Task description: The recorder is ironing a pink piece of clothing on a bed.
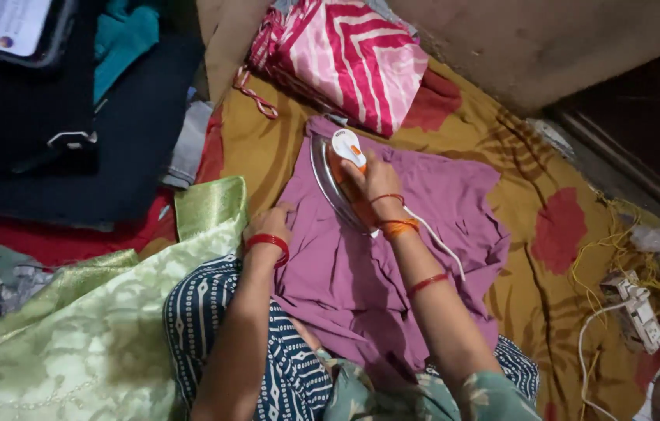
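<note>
your right hand has its fingers closed around the iron on the purple cloth; your left hand lies flat, open-fingered, at the cloth's edge; lingering could scorch it

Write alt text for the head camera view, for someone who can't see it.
A person's right hand grips an orange and white iron on a purple garment, while the left hand presses the garment's edge flat. The garment lies on a mustard floral sheet; green fabric sits beside it.
</note>
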